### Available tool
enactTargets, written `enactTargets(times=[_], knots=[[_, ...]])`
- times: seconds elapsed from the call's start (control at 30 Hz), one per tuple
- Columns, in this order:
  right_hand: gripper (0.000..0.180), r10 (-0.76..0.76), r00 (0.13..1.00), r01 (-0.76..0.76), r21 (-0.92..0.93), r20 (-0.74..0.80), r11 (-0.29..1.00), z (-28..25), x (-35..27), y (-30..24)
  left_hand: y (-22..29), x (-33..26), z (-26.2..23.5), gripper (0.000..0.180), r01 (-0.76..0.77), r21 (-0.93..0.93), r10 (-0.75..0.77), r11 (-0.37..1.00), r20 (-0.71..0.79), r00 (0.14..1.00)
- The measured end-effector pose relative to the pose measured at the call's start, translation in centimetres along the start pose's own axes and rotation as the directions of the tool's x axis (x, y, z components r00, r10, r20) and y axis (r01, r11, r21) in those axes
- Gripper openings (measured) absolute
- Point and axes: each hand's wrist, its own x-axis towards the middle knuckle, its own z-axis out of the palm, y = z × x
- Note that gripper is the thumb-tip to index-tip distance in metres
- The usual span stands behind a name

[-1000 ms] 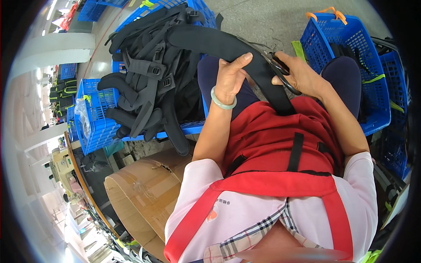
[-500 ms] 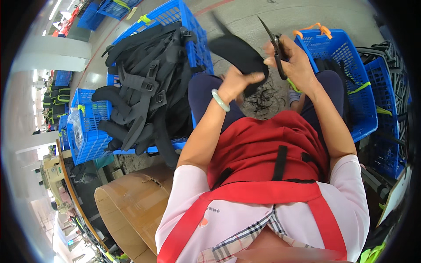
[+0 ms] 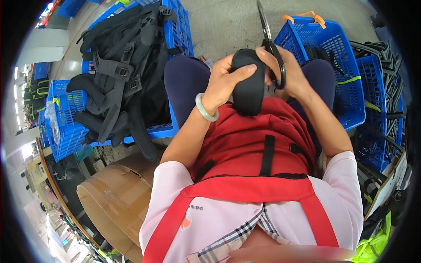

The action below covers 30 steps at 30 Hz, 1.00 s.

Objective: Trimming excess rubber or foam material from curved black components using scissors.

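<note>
My left hand (image 3: 222,83) grips a black padded strap (image 3: 249,95), thumb pressed flat on its face. The strap is curved and hangs down over the red apron (image 3: 254,144). In my right hand (image 3: 291,68) is a pair of black-handled scissors (image 3: 265,24), blades pointing away from me. The fingertips of that hand reach the strap's far right edge; whether they pinch it I cannot tell. Both hands are close together above my lap.
At the left a blue crate (image 3: 177,30) is heaped with black padded straps (image 3: 127,65). Another blue crate (image 3: 346,48) with black pieces stands by my right knee, beside further crates. A cardboard box (image 3: 118,197) is at lower left.
My left hand has drawn the strap nearer and turned it so it hangs downward. My right hand, still holding the scissors, has come up against the strap's edge.
</note>
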Motion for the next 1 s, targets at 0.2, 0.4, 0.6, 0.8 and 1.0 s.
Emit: enactTargets(times=[0.2,0.4,0.6,0.8,1.0], knots=[[0.048,-0.199,0.976,0.202,-0.696,0.087,0.689,-3.4,-3.0,0.4,0.0,-0.3,-1.7,0.017,0.007,-0.246,-0.034,0.969,-0.105,0.994],[0.070,-0.088,0.996,0.085,-0.725,0.034,0.684,-2.1,-5.3,3.0,-0.4,0.3,-1.3,0.014,-0.089,-0.298,0.007,0.950,-0.265,0.964],[0.068,-0.046,0.999,0.039,-0.776,0.014,0.629,-1.2,-4.6,3.3,-0.7,0.3,-1.1,0.013,-0.102,-0.311,0.009,0.945,-0.288,0.958],[0.063,0.055,0.998,-0.025,-0.758,0.014,0.651,-1.3,-4.4,2.7,-0.7,0.1,-0.8,0.014,-0.084,-0.297,0.000,0.951,-0.272,0.962],[0.062,-0.150,0.988,0.070,-0.800,-0.025,0.596,-1.2,-4.4,3.8,-0.7,-0.1,-0.3,0.015,-0.067,-0.321,-0.019,0.945,-0.258,0.966]])
